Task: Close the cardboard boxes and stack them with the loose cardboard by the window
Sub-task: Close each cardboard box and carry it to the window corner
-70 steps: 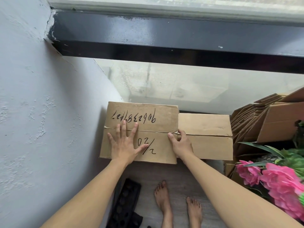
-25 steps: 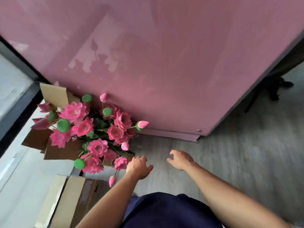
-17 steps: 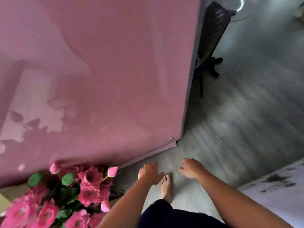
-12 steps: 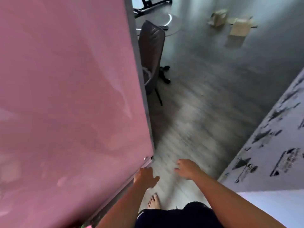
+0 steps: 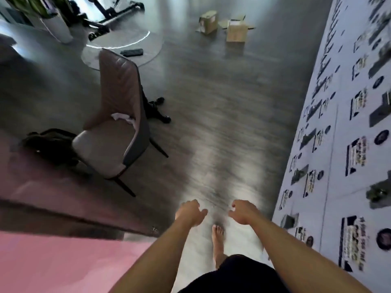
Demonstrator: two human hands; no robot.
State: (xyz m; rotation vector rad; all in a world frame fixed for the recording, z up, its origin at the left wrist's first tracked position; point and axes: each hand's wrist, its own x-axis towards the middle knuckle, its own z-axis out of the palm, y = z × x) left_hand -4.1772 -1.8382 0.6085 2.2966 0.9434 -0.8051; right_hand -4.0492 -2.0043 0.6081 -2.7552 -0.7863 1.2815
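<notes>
Two cardboard boxes stand on the grey floor far ahead: a smaller one [image 5: 208, 22] on the left and a bigger one [image 5: 236, 31] with its top flaps spread open. My left hand [image 5: 190, 212] and my right hand [image 5: 243, 211] hang in front of me with loosely curled fingers, and neither holds anything. Both hands are far from the boxes. The window and the stacked cardboard are out of view.
A pink-brown chair [image 5: 118, 127] stands to the left, with a dark bag [image 5: 49, 143] on the floor beside it. A pink panel edge [image 5: 63, 259] lies at lower left. A white wall with printed posters [image 5: 347, 144] runs along the right. A round mat [image 5: 123, 47] lies far left.
I have left the stacked boxes at the window and turned round past the pink flowers and pink panel. The view now faces the open room, and both hands have let go.
</notes>
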